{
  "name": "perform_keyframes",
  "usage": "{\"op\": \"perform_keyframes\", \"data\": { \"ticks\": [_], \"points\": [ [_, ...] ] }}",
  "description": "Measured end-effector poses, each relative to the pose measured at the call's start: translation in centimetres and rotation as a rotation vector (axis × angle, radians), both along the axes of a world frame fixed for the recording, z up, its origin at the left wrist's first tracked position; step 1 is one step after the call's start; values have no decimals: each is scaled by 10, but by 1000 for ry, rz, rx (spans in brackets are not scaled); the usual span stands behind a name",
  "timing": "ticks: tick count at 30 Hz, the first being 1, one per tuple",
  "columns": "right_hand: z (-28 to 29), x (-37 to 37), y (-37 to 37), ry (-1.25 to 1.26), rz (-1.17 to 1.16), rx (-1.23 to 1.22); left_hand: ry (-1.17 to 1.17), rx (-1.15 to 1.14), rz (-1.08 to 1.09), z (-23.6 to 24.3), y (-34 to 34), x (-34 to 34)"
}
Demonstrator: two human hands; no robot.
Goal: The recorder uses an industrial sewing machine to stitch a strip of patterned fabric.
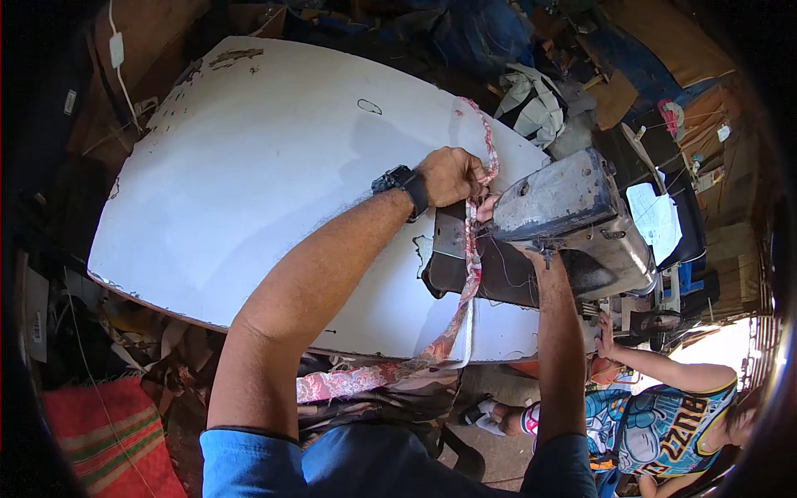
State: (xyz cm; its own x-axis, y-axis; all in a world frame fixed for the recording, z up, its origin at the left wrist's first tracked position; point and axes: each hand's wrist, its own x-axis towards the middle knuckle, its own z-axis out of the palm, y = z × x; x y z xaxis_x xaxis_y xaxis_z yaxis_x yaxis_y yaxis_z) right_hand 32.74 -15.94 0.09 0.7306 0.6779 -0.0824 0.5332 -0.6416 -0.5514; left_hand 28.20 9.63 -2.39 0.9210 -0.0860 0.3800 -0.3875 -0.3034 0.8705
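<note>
A narrow pink-and-white floral fabric strip [472, 257] runs across the sewing machine's bed, its wider end hanging over the near table edge and its far end twisted on the tabletop. A white cord [467, 332] lies along it. My left hand [452, 176], with a black watch on the wrist, is closed with its fingertips pinching the strip just left of the machine head. Reaching beneath the arm of the worn dark sewing machine [556, 195], my right hand [487, 207] shows only some fingertips by the strip; the machine hides the rest, including its grip.
The white tabletop [249, 166] is chipped at its edges. Crumpled pale cloth [535, 104] and papers [653, 217] lie beyond the machine. At the right another person [656, 415] rests a hand by the table edge. Red striped cloth [116, 440] is at lower left.
</note>
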Motion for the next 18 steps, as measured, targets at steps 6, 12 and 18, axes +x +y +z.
{"op": "perform_keyframes", "data": {
  "ticks": [6, 12, 18],
  "points": [
    [4, -2, 6, -27, 46, -37, 13, 28, 49, 4, 0, -5],
    [12, -8, 15, -63, 94, -70, -29, 24, 32, 3, 6, -11],
    [0, -15, 17, -697, 297, -286, -83, 105, 35, 6, -2, -10]
  ]
}}
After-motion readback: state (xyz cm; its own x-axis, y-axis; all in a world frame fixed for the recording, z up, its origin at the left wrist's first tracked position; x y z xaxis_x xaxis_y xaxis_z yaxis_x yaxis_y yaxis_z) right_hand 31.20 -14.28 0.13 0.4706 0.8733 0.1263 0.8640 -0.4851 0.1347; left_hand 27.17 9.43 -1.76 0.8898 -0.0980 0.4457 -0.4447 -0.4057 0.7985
